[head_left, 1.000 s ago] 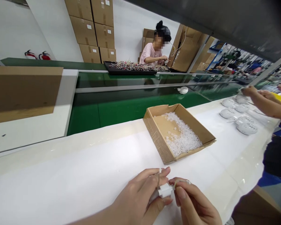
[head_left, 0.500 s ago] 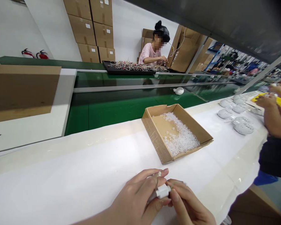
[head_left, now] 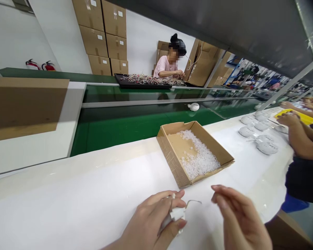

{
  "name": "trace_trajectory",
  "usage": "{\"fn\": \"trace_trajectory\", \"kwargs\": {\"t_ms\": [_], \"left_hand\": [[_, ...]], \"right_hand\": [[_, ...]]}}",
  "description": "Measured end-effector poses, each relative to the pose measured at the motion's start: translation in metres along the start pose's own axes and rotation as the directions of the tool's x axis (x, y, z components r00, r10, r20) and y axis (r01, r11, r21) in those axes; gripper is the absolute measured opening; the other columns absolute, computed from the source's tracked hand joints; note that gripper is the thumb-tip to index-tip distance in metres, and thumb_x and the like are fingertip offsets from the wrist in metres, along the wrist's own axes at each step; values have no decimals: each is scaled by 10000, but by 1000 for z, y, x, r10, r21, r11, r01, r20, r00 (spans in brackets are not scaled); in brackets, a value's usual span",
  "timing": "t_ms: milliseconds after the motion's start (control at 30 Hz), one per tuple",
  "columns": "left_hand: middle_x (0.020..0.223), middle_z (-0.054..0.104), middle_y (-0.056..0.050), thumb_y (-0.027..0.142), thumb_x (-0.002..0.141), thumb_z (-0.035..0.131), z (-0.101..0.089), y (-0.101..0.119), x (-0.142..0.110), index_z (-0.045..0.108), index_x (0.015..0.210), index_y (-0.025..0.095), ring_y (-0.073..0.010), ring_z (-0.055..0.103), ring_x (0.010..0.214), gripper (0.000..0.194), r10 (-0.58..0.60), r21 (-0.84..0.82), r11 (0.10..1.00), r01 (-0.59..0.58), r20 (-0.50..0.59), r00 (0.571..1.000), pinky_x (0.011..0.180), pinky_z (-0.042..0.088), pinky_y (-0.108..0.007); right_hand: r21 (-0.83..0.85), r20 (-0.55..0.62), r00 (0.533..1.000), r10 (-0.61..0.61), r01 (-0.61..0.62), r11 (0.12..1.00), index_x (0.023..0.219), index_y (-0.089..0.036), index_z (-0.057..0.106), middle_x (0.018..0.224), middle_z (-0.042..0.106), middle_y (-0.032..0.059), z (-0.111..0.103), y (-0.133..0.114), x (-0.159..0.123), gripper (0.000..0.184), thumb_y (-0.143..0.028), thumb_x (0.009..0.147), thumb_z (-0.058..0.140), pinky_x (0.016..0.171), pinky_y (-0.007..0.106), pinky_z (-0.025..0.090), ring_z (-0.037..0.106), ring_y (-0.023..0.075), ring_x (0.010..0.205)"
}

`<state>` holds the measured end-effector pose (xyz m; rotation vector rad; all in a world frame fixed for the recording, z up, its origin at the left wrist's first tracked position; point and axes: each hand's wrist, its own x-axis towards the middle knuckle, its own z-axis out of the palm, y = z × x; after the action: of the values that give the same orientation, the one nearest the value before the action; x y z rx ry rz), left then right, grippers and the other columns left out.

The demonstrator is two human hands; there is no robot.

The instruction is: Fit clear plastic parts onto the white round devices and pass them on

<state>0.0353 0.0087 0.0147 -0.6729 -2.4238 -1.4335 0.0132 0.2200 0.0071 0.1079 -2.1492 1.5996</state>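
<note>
Head view, from the hands outward.

Left hand (head_left: 156, 217): near centre, back upward, fingers and thumb clamped on a small white part (head_left: 177, 213). The part lies in the grip above the near side of the table, partly covered by the fingers. A thin wire (head_left: 193, 201) sticks out from it to the right, its end free.

Right hand (head_left: 241, 218): to the right of the left hand and apart from it and from the wire. Fingers curled, thumb tip close to forefinger tip; whether the two touch, or pinch something small, cannot be told.

White table (head_left: 94, 187): under both hands.

Open cardboard box (head_left: 172, 163): just beyond the hands, set at an angle. Contents: many small clear rings (head_left: 202, 163), heaped to the right, part of the floor bare.

White domed pieces (head_left: 267, 148): several, grouped on the table at far right. Beside them, a co-worker's hands (head_left: 289, 119), near a yellow tray (head_left: 306, 117).

Green belt (head_left: 114, 128): beyond the table, bearing one white domed unit (head_left: 194, 107).

Black tray (head_left: 125, 83): farther off, filled with tangled wires (head_left: 151, 79); a person in a pink shirt (head_left: 163, 66) behind it.

Stacked cartons (head_left: 94, 40): far left, by the wall.
</note>
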Motion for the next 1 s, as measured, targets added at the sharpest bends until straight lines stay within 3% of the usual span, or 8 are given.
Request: {"fn": "trace_trajectory", "kwargs": {"t_ms": [100, 200, 300, 400, 533, 733, 933, 1000], "left_hand": [[1173, 745, -12, 322, 983, 568, 2, -2, -1, 533, 1175, 284, -184, 671, 1149, 199, 39, 73, 997, -38, -7, 999, 961, 554, -255], [1148, 753, -7, 372, 1022, 482, 3, -4, 2, 503, 1194, 280, -188, 655, 1154, 196, 121, 117, 986, -122, 17, 992, 954, 556, -274], [1135, 754, -11, 395, 1054, 378, 3, -5, 5, 469, 1247, 275, -188, 661, 1066, 245, 187, 148, 970, -192, 44, 981, 839, 574, -249], [1065, 763, -23, 372, 1069, 324, 6, -9, 6, 442, 1313, 266, -202, 654, 992, 291, 251, 173, 952, -254, 37, 967, 821, 547, -283], [1022, 750, -54, 399, 1064, 323, 9, -16, 3, 545, 1238, 266, -224, 642, 1015, 311, 209, 12, 978, -209, -31, 977, 865, 513, -337], [935, 719, -66, 576, 951, 528, 6, -13, 2, 648, 1075, 249, -215, 645, 903, 370, -10, -192, 981, -5, -76, 997, 746, 526, -313], [916, 744, -11, 459, 973, 573, 4, -6, 6, 610, 1127, 280, -184, 625, 860, 238, 50, -122, 990, -66, -127, 991, 753, 488, -299], [925, 746, -1, 400, 1000, 547, 3, -5, 7, 584, 1185, 293, -180, 604, 846, 216, 119, -38, 992, -124, -118, 986, 750, 466, -299]], "right_hand": [[-265, 72, 991, -109, 124, 956, 1142, -236, 580, 1044, 715, 84, -14, 2, 62, 244, -381, 947, 567, 778, 309, 568, 684, 215, 969], [-461, 313, 944, -101, 244, 853, 1105, -227, 602, 1009, 721, 71, -6, 6, 128, 230, -381, 969, 500, 746, 336, 536, 675, 215, 892], [-523, 579, 815, 16, 357, 774, 950, -209, 690, 829, 729, 9, 15, 18, 177, 112, -270, 923, 599, 717, 322, 529, 662, 163, 723], [-578, 685, 720, 106, 450, 680, 887, -168, 687, 825, 712, 2, 30, 32, 197, 138, -288, 928, 632, 768, 349, 542, 660, 143, 737], [-616, 714, 686, 138, 522, 590, 810, -159, 663, 823, 696, 4, 36, 42, 196, 231, -339, 946, 615, 782, 349, 547, 659, 142, 768], [-598, 672, 740, 14, 531, 600, 814, -164, 646, 744, 678, -5, 31, 17, 180, 175, -245, 952, 575, 674, 298, 515, 621, 129, 653], [-419, 511, 805, -301, 539, 731, 1007, -252, 666, 794, 725, 10, 1, -39, 103, 173, -373, 938, 563, 532, 238, 520, 632, 144, 589], [-249, 464, 764, -449, 599, 761, 1018, -262, 663, 807, 744, 11, -5, -53, 72, 128, -306, 902, 633, 534, 205, 557, 670, 142, 596]]}}
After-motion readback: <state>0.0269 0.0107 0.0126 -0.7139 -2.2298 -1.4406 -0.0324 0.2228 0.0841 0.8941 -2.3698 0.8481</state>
